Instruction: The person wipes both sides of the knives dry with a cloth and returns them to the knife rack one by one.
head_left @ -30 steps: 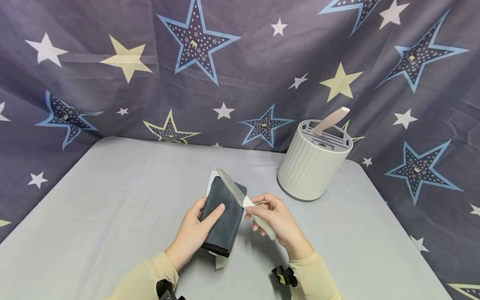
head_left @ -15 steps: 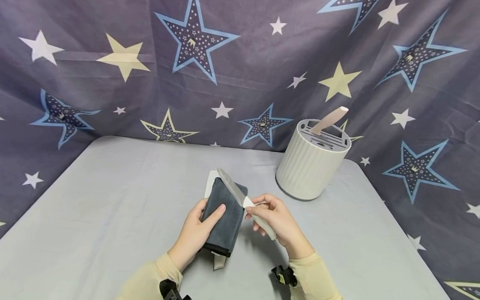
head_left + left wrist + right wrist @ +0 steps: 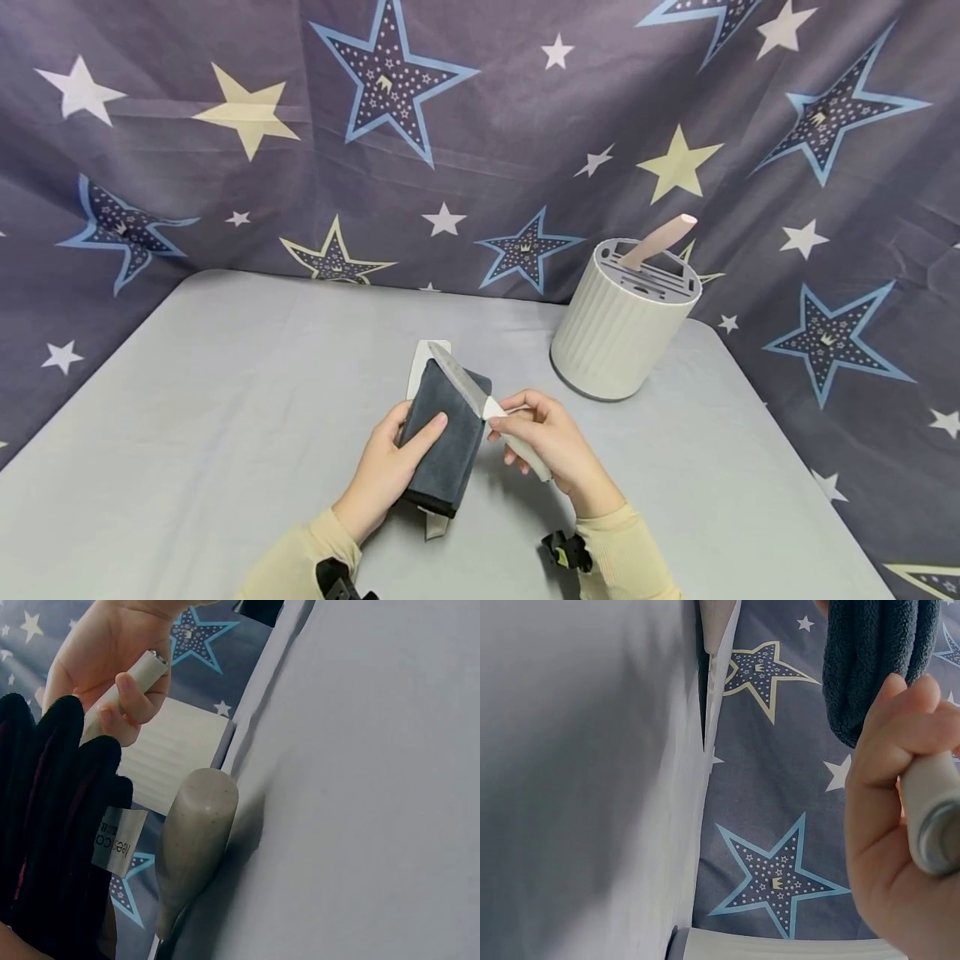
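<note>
My left hand [image 3: 386,462] holds a folded dark blue-grey towel [image 3: 442,442], thumb across its front. My right hand [image 3: 558,446] pinches a kitchen knife [image 3: 461,379] by its off-white handle, just behind the blade. The blade lies slantwise against the towel's upper face, tip toward the far left. In the left wrist view, folds of the towel [image 3: 52,825] and its white label [image 3: 120,840] show. Under the towel, a beige-handled utensil [image 3: 196,840] rests on the table; its kind is hidden. A white flat piece [image 3: 420,367] peeks out behind the towel's top left.
A ribbed off-white knife block [image 3: 622,333] stands at the back right, with one pinkish handle [image 3: 658,242] sticking up from its slotted top. A grey cloth covers the table [image 3: 225,400]. A star-patterned curtain [image 3: 480,167] hangs behind and at both sides.
The knife blade has shifted slightly down and left against the towel, with its tip lower. The towel has moved a little left. Both hands keep their holds.
</note>
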Available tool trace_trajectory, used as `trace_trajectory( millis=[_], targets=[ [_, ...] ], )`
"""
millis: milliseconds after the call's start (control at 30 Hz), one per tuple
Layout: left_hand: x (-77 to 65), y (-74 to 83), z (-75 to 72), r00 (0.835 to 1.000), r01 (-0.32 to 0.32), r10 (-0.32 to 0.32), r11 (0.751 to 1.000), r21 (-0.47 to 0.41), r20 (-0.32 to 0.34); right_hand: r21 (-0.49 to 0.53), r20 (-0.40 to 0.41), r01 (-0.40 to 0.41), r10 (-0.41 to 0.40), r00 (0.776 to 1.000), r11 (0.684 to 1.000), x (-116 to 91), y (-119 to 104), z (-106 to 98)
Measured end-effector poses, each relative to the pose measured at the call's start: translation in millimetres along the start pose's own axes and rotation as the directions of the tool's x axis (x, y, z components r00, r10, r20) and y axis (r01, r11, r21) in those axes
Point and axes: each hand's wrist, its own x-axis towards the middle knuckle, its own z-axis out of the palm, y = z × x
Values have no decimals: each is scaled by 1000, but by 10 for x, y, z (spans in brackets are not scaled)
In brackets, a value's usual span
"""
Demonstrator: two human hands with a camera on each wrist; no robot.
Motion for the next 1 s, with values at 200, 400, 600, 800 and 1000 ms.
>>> trace_trajectory(
  millis=[200, 400, 600, 800, 1000],
  targets=[
    [-12, -3, -19, 1000, -7, 8, 1000, 18, -16, -18, 30, 6, -5, 1000, 1000, -8, 13, -41],
    [-4, 21, -50, 1000, -12, 12, 1000, 7, -23, -55, 60, 17, -14, 998, 998, -8, -4, -134],
    [3, 48, -82, 999, -24, 24, 1000, -3, -44, -84, 88, 7, 0, 996, 996, -12, -22, -214],
    [9, 55, -93, 997, -26, 25, 999, -26, -67, -103, 100, -4, 14, 995, 995, -16, -38, -262],
    [23, 49, -99, 995, -30, 23, 997, -65, -101, -111, 104, -7, 19, 994, 994, -19, -26, -284]
  ],
)
